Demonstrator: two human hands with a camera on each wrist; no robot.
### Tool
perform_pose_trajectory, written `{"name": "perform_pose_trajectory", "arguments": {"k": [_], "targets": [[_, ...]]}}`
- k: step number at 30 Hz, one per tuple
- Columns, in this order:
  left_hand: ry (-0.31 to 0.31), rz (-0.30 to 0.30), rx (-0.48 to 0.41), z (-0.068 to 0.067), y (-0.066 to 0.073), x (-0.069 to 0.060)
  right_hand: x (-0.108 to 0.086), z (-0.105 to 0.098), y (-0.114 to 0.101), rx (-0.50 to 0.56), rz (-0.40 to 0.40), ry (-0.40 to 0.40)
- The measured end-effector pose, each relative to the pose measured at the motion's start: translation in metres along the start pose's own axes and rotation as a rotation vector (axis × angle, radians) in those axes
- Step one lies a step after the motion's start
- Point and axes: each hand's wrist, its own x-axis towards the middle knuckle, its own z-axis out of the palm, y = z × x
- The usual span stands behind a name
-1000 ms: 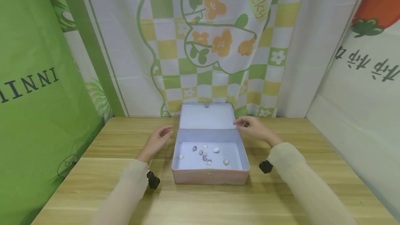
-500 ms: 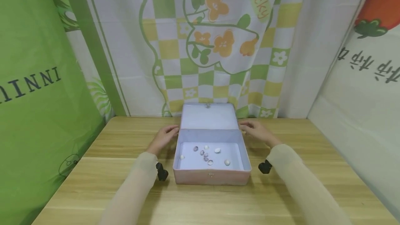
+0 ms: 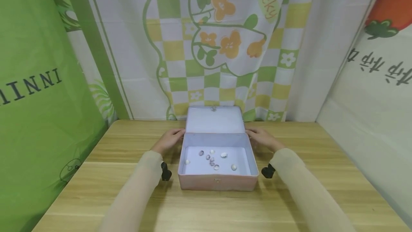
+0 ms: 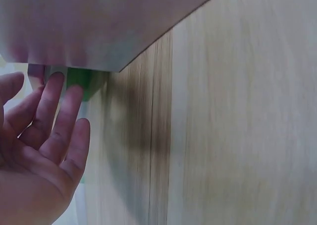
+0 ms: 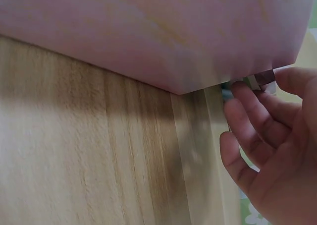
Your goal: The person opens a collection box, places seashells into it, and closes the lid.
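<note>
A pink metal box (image 3: 217,182) stands on the table, its hinged lid (image 3: 215,120) tilted back against the curtain. Several small seashells (image 3: 224,155) lie spread over the box's pale floor. At the lid's lower left edge, my left hand (image 3: 168,140) pinches it between thumb and index finger. My right hand (image 3: 263,139) does likewise at the lower right edge. Both wrist views show the other fingers loosely bent below the box's rear corners: the left hand (image 4: 42,150) beside the pink wall, the right hand (image 5: 275,131) opposite. Part of each grip is hidden behind the box.
The wooden table (image 3: 112,189) extends to both sides and in front of the box. A checked floral curtain (image 3: 225,88) hangs directly behind. Green fabric (image 3: 48,124) borders the left, white printed fabric (image 3: 370,110) the right. A small clasp (image 3: 217,180) sits on the box front.
My left hand has moved right to the lid's left edge. My right hand has shifted slightly and closed in on the right edge. The box and shells stay in place.
</note>
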Motion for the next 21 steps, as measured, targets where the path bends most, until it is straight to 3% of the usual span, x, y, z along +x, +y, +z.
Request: {"name": "perform_pose_trajectory", "arguments": {"k": [12,21], "targets": [[0.057,0.018,0.011,0.0081,-0.0053,0.0085,0.0000,0.0059,0.0007,0.139,-0.026,-0.012],[0.116,0.019,0.001,0.0095,-0.0034,0.0067,0.0021,0.0063,0.0012,0.115,0.001,0.043]]}}
